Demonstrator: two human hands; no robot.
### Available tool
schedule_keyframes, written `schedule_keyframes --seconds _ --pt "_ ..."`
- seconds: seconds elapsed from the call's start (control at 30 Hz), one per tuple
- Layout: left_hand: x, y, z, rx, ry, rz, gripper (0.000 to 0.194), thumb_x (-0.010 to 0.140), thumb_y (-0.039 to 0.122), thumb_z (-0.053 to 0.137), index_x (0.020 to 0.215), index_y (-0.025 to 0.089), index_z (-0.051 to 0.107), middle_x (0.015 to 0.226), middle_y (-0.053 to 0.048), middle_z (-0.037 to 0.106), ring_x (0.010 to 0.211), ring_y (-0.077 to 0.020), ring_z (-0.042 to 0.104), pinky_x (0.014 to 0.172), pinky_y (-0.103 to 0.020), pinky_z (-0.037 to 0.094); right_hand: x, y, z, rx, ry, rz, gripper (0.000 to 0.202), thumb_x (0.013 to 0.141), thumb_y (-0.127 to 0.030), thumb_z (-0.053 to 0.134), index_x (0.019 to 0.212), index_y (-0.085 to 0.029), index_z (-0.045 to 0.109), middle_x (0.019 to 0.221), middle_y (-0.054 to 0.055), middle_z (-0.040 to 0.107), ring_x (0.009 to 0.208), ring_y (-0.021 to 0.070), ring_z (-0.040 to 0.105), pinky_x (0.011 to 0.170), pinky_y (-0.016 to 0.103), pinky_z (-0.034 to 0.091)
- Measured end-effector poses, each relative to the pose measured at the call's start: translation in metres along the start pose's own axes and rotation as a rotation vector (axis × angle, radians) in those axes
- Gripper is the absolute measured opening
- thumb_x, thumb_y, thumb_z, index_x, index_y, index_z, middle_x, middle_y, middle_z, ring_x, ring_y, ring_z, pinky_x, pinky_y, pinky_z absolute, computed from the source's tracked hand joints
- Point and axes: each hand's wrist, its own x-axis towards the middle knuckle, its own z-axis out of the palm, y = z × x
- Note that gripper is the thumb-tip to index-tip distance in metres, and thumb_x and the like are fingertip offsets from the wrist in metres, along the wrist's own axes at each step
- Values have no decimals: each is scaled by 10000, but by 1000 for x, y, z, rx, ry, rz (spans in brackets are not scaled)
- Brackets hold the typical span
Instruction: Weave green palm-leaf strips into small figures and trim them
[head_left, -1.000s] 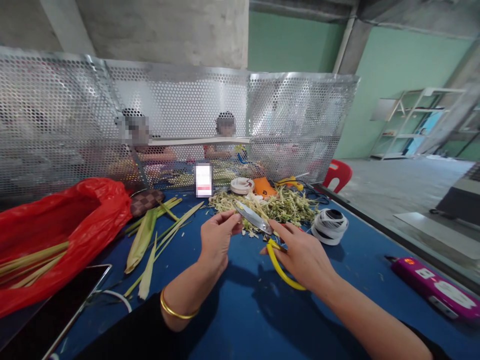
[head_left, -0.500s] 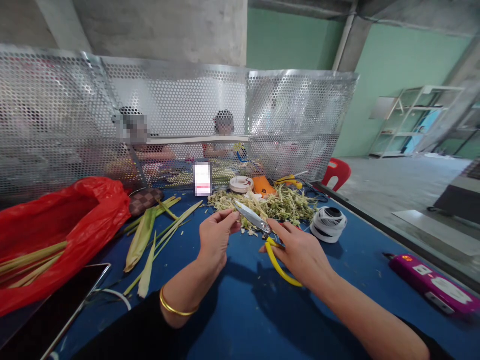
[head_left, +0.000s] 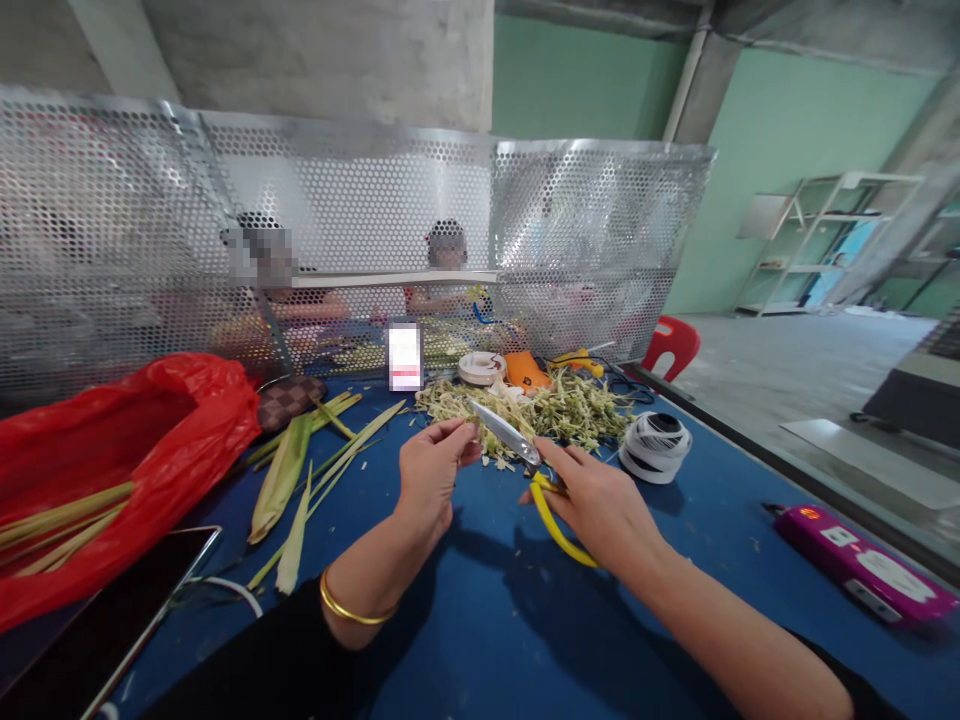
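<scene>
At eight o'clock, the left edge cuts off the tablet; at nine, likewise the red bag. The metal screen partly hides a person at ten o'clock and another person at eleven. The display of the phone is blurred. Anything between the left hand's fingertips is too small to tell; the right hand covers part of the scissors.

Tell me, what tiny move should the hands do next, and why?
Maybe ease the left hand a little back from the tip of the scissors. Its fingertips are pinched together close to that tip, and the right hand holds the scissors, so a snip could nick them. Whatever they pinch is too small to tell.
</scene>
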Motion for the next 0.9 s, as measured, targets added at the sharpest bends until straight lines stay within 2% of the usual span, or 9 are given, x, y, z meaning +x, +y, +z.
schedule_keyframes --seconds 0.17,0.27,0.37,0.47,0.63,0.8,0.9 --pt "4 1 -3 -52 -77 -85 178 679 218 735 812 107 693 781 -70 725 531 -84 602 511 -196 495 6 9 -7 256 127 188 339 822 -305 556 1146 -212 582 869 47 691 703 191 631 632 264 469" --pt "5 0 -4 -92 -127 -154 110 748 202 682 818 117 679 826 -69 726 515 -72 590 478 -187 487 10 17 -8 234 102 283 302 805 -334 557 1081 -226 617 764 16 693 636 186 613 574 254 444" --pt "4 0 -2 -129 -170 -217 81 803 198 633 825 124 656 840 -49 719 500 -56 575 466 -178 489 13 21 -7 140 34 326 334 789 -335 553 1097 -222 619 739 17 698 631 195 623 558 258 423" --pt "1 0 0 -184 -217 -301 103 837 227 607 823 127 631 802 -18 700 483 -42 561 441 -162 479 13 22 -4 16 -74 288 340 794 -340 529 1098 -213 611 760 35 704 663 216 639 552 271 398" --pt "-5 1 3 -267 -259 -416 134 874 238 561 800 136 603 670 43 632 444 -30 543 409 -148 463 8 16 4 -102 -279 116 293 761 -278 556 1041 -211 609 830 52 705 710 223 652 548 269 355" --pt "-24 0 3 -283 -246 -482 154 861 237 582 757 126 600 656 33 624 439 -34 551 409 -154 461 2 12 8 -77 -383 -5 324 749 -206 538 1066 -224 602 829 52 694 723 211 654 578 269 365" --pt "-42 -3 -6 -268 -215 -490 111 834 221 613 778 125 616 693 7 652 471 -53 579 423 -166 470 -1 12 8 -101 -431 -55 408 744 -168 516 1141 -224 591 852 69 694 746 214 660 606 274 387"
